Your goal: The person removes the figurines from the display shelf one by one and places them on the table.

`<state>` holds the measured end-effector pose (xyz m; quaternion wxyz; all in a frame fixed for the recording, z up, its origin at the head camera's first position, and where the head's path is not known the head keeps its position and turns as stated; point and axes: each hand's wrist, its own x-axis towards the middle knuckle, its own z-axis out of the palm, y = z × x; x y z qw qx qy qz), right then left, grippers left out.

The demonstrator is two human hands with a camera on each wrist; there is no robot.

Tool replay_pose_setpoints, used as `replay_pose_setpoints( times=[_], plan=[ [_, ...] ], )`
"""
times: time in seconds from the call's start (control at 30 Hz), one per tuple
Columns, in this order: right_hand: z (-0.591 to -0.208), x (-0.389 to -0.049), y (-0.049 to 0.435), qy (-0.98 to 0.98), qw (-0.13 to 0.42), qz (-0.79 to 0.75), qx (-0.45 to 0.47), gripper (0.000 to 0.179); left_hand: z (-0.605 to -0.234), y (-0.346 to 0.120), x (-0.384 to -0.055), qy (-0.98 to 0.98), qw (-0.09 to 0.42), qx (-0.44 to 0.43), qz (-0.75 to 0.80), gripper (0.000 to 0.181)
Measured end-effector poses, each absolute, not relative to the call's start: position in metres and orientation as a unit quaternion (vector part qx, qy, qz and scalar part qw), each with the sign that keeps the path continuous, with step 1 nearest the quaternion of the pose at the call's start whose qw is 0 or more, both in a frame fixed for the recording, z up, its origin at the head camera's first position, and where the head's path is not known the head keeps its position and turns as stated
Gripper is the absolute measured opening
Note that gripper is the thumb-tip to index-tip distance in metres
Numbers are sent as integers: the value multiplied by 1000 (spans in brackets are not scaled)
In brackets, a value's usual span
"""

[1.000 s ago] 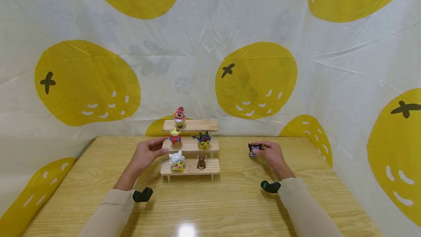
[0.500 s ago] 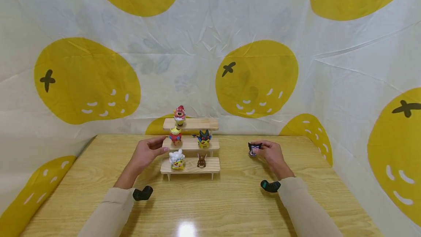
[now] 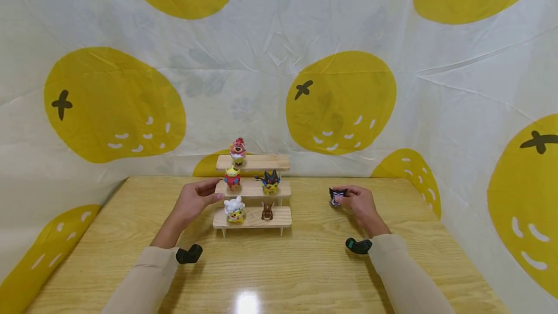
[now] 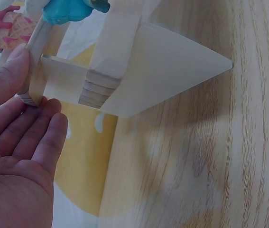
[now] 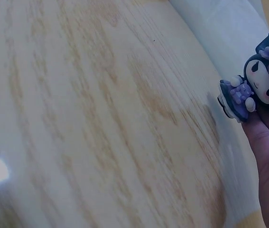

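My left hand (image 3: 192, 204) holds the left end of a three-tier wooden display stand (image 3: 250, 189) at its middle shelf. In the left wrist view, the thumb (image 4: 12, 71) lies on the shelf's edge and the fingers reach beneath it. To the right of the stand, my right hand (image 3: 361, 206) pinches a small figurine (image 3: 335, 196) with a black horned hood. The right wrist view shows its white face and purple-and-black dress, with the thumb on its head and fingers behind it.
Several figurines stand on the tiers: a pink one (image 3: 238, 151) on top, a red one (image 3: 232, 178) and a black-and-yellow one (image 3: 270, 182) midway, a white-hooded one (image 3: 234, 209) and a brown one (image 3: 267, 211) below. A fruit-patterned sheet (image 3: 244, 96) hangs behind the table (image 3: 305, 265).
The head view has tilted slightly, so everything sits a little higher in it. Both hands keep their holds, and the figurines on the stand stay in place.
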<state>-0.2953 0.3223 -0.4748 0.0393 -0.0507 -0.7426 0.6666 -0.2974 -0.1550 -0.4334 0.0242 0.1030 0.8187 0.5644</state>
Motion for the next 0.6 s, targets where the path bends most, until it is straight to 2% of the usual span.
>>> replay_pose_setpoints(
  times=[0.6],
  plan=[
    [-473, -294, 323, -746, 30, 662, -68, 42, -435, -156, -299, 820, 23, 106, 561, 58]
  ],
)
